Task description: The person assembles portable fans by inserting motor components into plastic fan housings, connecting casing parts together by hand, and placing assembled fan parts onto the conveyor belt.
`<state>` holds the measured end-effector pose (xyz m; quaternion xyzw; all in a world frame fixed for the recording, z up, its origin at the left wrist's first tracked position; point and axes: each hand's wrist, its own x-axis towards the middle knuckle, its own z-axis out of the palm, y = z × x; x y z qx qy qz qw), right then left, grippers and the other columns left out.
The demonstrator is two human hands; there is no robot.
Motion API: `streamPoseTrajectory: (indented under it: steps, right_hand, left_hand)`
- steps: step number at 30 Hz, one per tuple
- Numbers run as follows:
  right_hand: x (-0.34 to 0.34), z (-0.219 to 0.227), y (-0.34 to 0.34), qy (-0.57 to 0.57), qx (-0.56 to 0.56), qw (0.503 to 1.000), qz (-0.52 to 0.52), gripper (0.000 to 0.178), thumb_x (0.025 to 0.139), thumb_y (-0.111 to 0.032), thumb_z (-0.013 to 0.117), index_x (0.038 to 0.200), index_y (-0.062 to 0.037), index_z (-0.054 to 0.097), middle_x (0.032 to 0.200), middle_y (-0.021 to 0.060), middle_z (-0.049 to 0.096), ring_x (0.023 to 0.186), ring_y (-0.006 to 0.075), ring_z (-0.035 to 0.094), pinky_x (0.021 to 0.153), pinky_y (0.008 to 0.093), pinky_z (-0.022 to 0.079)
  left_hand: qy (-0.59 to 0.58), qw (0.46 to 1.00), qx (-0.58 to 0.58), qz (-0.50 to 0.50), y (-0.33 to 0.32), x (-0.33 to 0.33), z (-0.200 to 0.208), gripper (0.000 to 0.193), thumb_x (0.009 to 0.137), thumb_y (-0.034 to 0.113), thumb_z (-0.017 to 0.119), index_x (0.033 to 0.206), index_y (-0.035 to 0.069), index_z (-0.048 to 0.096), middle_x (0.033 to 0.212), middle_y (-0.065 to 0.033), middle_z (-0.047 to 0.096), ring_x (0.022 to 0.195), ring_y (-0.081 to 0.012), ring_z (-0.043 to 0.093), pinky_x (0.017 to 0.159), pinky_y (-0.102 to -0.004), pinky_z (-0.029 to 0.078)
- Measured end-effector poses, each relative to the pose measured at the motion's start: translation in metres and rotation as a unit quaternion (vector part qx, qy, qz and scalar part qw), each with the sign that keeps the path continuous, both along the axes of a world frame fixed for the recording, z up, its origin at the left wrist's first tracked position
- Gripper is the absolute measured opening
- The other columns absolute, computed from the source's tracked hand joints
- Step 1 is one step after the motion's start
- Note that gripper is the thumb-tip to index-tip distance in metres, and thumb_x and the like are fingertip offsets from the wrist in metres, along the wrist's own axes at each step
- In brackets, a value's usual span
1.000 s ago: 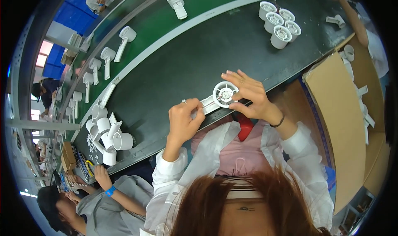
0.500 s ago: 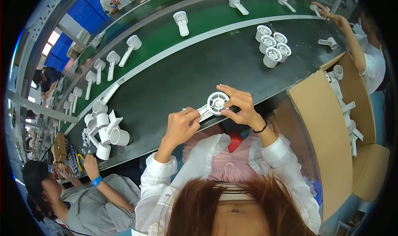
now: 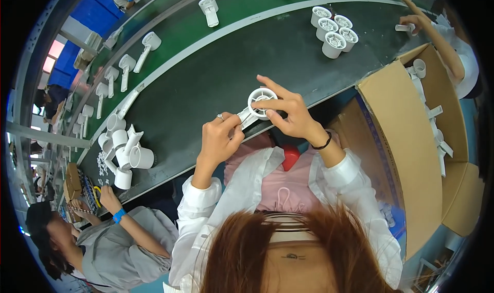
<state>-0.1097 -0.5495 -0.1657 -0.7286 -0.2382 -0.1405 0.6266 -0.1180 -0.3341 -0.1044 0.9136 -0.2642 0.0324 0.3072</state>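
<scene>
The dark table (image 3: 216,82) is carrying finished-looking white handled parts along its far green belt (image 3: 247,7). At the near edge, the white fan-like part (image 3: 256,106) is being held between both hands: right hand (image 3: 288,115) fingers pinching its round head, left hand (image 3: 220,138) fingers gripping the handle. Assembly seems midway.

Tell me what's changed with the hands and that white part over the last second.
Little changed. Both hands kept hold of the white round-headed part at the near edge of the dark belt: the left hand on its handle end, the right hand around the ring. The cluster of four white cups drifted right across the picture and two more white handled pieces came into view at the top, possibly because the camera shifted. The cardboard box stayed on the right.
</scene>
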Motion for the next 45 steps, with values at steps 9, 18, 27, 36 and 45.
streamPoseTrajectory:
  steps: [9,18,27,36,45]
  right_hand:
    - [0.003,-0.011,0.01,0.027,0.083,0.996,0.014,0.028,0.071,-0.007,0.06,0.095,-0.0043,0.074,0.132,0.0274,0.052,0.109,0.0335,0.062,0.091,0.0343,0.048]
    - [0.006,-0.012,0.013,0.112,0.13,0.985,0.025,0.02,0.068,-0.004,0.063,0.085,0.0001,0.072,0.122,0.0268,0.059,0.11,0.0325,0.062,0.092,0.0351,0.047]
    - [0.008,-0.019,0.016,-0.032,0.05,0.997,-0.047,0.019,0.069,-0.005,0.062,0.084,-0.0007,0.072,0.117,0.0295,0.06,0.087,0.0278,0.069,0.074,0.03,0.054]
    - [0.005,-0.021,0.024,-0.108,-0.05,0.983,-0.139,0.02,0.068,-0.008,0.058,0.081,-0.002,0.072,0.116,0.0344,0.058,0.079,0.0327,0.07,0.065,0.0312,0.056]
    - [0.006,-0.033,0.021,-0.095,0.029,0.987,-0.126,0.021,0.066,-0.01,0.062,0.083,-0.0035,0.072,0.11,0.0304,0.063,0.08,0.0303,0.071,0.066,0.0293,0.056]
  left_hand:
    - [0.004,0.999,-0.04,0.026,0.003,0.005,-0.01,0.005,0.07,0.006,0.058,0.073,0.002,0.06,0.065,-0.0113,0.058,0.053,-0.0284,0.057,0.05,-0.0349,0.044]
    - [0.07,0.994,-0.053,0.068,0.005,0.004,-0.01,0.008,0.069,0.007,0.058,0.072,-0.001,0.059,0.07,-0.0124,0.061,0.059,-0.0263,0.058,0.056,-0.0318,0.045]
    - [0.081,0.992,-0.061,0.077,0.005,0.004,-0.013,0.008,0.068,0.007,0.059,0.069,0.0,0.058,0.071,-0.0131,0.062,0.059,-0.0265,0.059,0.056,-0.0317,0.045]
    - [0.075,0.993,-0.057,0.076,0.006,0.001,-0.016,0.008,0.066,0.007,0.06,0.069,0.0,0.058,0.073,-0.015,0.064,0.061,-0.0291,0.061,0.057,-0.0324,0.047]
    - [0.006,0.999,-0.018,0.027,0.0,0.002,-0.018,0.004,0.066,0.004,0.06,0.07,0.003,0.06,0.074,-0.0107,0.066,0.053,-0.0276,0.059,0.048,-0.0347,0.046]
